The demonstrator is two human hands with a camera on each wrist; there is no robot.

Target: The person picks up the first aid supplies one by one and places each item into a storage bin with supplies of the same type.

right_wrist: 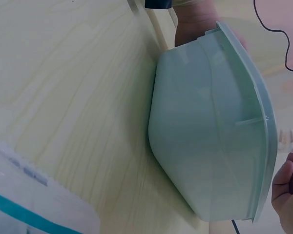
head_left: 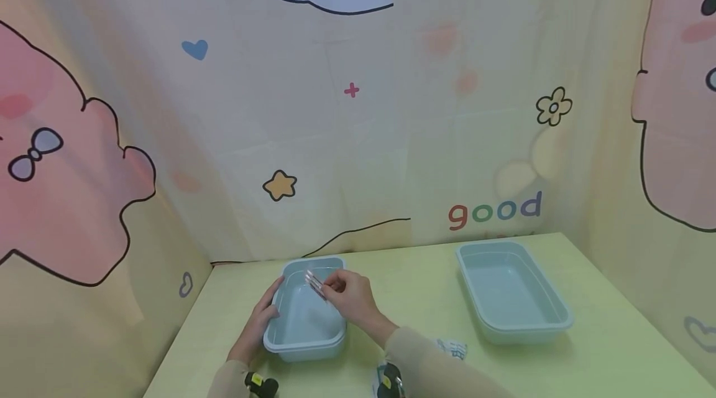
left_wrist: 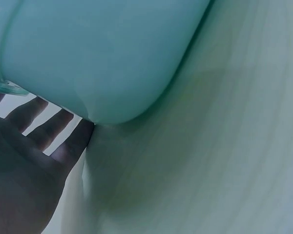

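On the pale worktop (head_left: pixel 414 286), I see a person busy over the left tub (head_left: pixel 307 326), a light blue plastic one, standing flat near the back wall (head_left: pixel 358 155). The right hand (head_left: pixel 357 298) has a narrow grip, thumb and fingers pinching a small clear item (head_left: pixel 315 284) with reddish marks; it is too small for me to say what it is. That item sits tilted over the tub, and the right wrist view places it above the rim, apart from the plastic. The left hand (head_left: pixel 259 323) is against the tub's left side, its grip wide, the fingers reaching fairly straight to the outer wall and touching it. Well apart on the right stands the right tub (head_left: pixel 509 295), of the same blue. A white packet (head_left: pixel 455 349) with blue print lies in front of the two tubs, partly hidden by the right sleeve (head_left: pixel 442 364). Each wrist carries a small black camera (head_left: pixel 261 385). Behind, the cloth wall shows the colourful word "good" (head_left: pixel 495 210).
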